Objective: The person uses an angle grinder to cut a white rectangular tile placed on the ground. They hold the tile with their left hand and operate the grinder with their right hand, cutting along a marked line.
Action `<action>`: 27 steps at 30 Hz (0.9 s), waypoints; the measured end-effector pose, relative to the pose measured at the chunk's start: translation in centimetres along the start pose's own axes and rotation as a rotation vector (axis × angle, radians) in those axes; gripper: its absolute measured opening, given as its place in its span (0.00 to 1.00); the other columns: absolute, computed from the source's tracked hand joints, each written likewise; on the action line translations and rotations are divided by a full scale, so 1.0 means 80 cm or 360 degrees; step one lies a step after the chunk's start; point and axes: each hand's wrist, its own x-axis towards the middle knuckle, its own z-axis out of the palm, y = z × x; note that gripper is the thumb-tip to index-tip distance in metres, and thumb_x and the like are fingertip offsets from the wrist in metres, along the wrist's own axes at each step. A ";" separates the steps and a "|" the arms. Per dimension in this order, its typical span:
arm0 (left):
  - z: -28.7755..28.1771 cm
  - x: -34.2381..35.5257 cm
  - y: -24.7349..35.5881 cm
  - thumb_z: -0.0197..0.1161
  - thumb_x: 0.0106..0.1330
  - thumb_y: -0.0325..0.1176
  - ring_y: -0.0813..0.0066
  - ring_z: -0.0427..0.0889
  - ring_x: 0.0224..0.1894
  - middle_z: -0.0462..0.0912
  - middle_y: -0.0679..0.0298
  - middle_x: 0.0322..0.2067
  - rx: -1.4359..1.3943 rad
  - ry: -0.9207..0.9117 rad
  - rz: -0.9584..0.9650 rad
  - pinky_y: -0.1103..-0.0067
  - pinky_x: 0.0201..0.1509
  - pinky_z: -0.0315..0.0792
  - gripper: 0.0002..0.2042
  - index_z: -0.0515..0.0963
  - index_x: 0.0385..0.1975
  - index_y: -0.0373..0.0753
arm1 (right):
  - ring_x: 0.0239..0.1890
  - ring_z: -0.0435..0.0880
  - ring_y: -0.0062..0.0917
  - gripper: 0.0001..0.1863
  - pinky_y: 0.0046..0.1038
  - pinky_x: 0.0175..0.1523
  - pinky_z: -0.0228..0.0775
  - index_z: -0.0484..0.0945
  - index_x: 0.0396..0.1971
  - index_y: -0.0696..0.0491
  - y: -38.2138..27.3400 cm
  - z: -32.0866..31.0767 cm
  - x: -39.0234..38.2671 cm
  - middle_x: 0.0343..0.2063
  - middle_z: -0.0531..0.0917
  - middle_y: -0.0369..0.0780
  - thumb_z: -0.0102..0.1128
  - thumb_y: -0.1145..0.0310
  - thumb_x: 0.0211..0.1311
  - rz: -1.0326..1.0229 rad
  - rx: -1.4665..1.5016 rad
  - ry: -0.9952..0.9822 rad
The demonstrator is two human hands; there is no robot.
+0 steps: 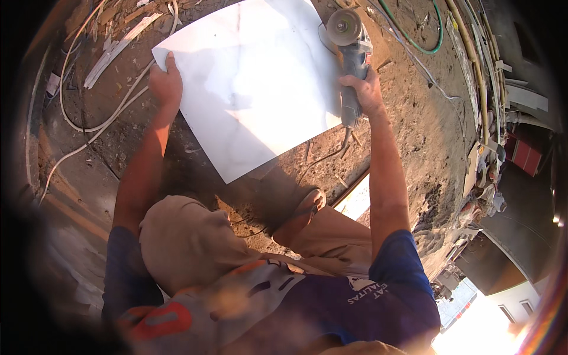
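The left hand [166, 86] pinches the left edge of the tile [254, 77], thumb on top, its other fingers mostly out of sight. The right hand [365, 92] grips the grinder [352, 68] by the tile's right edge, part of its hold hidden behind the body. The tile lies between the 2 hands, cut off at the top of the view, its middle washed out by glare. Whether the disc [344, 27] touches it, I cannot tell. The cord [322, 161] fades from sight near 1 foot [302, 216]. White lettering [364, 287] marks the shirt [331, 305], partly lost in folds; a red patch [368, 58] on the grinder is too small to read.
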 end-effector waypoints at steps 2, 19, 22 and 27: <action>0.003 0.016 -0.009 0.57 0.68 0.56 0.40 0.83 0.40 0.83 0.39 0.35 0.0095 0.0036 0.0138 0.57 0.46 0.75 0.31 0.79 0.35 0.24 | 0.33 0.81 0.29 0.33 0.31 0.38 0.77 0.70 0.51 0.62 0.005 -0.004 0.000 0.36 0.79 0.43 0.70 0.70 0.41 0.0046 -0.0004 -0.0011; 0.015 0.057 -0.010 0.58 0.66 0.61 0.40 0.83 0.42 0.83 0.38 0.37 0.0153 -0.0023 0.0259 0.57 0.49 0.74 0.34 0.78 0.37 0.24 | 0.33 0.82 0.31 0.33 0.32 0.37 0.79 0.71 0.49 0.64 0.029 -0.008 0.006 0.36 0.80 0.46 0.71 0.69 0.40 -0.0002 -0.0115 0.0027; 0.015 0.057 -0.010 0.58 0.66 0.61 0.41 0.83 0.43 0.83 0.38 0.37 0.0175 -0.0009 0.0253 0.57 0.49 0.75 0.34 0.78 0.38 0.25 | 0.32 0.82 0.31 0.32 0.32 0.36 0.79 0.71 0.48 0.65 0.030 -0.013 0.007 0.36 0.80 0.46 0.72 0.69 0.40 0.0002 -0.0202 0.0009; 0.016 0.058 -0.012 0.58 0.65 0.61 0.40 0.83 0.44 0.83 0.38 0.39 0.0171 0.0008 0.0270 0.57 0.50 0.75 0.34 0.79 0.38 0.26 | 0.31 0.82 0.31 0.33 0.32 0.35 0.79 0.70 0.48 0.65 0.037 -0.018 0.014 0.35 0.80 0.46 0.72 0.68 0.39 0.0033 -0.0184 -0.0002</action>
